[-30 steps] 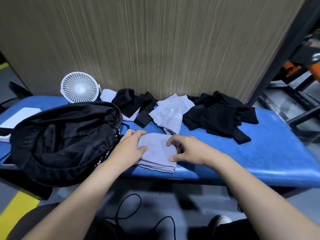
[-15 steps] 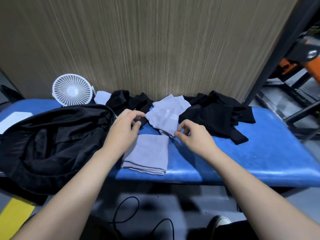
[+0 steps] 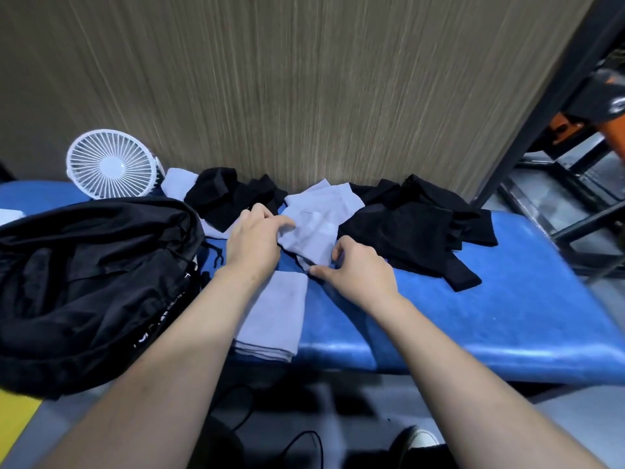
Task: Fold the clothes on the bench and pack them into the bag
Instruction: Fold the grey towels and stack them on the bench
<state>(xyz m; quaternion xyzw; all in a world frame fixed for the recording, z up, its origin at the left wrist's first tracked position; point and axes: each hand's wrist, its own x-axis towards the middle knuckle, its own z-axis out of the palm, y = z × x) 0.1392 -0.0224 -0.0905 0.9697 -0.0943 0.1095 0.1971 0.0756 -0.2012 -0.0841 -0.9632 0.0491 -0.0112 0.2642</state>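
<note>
A folded grey garment (image 3: 274,316) lies flat at the front edge of the blue bench (image 3: 507,313). Behind it an unfolded grey garment (image 3: 318,221) lies crumpled. My left hand (image 3: 253,245) pinches its left edge and my right hand (image 3: 358,269) pinches its near corner. A black bag (image 3: 84,282) sits open on the bench at the left. One pile of black clothes (image 3: 416,228) lies to the right of the grey garment. Another black garment (image 3: 223,194) lies behind my left hand, on a pale piece (image 3: 177,182).
A small white fan (image 3: 110,164) stands at the back left against the wood-grain wall. A dark metal frame (image 3: 571,204) rises at the right. Black cables (image 3: 270,438) and a shoe (image 3: 416,441) are on the floor under the bench.
Both hands left the folded grey garment and moved back to the crumpled grey one, taking hold of its edges. The folded garment stays at the front edge.
</note>
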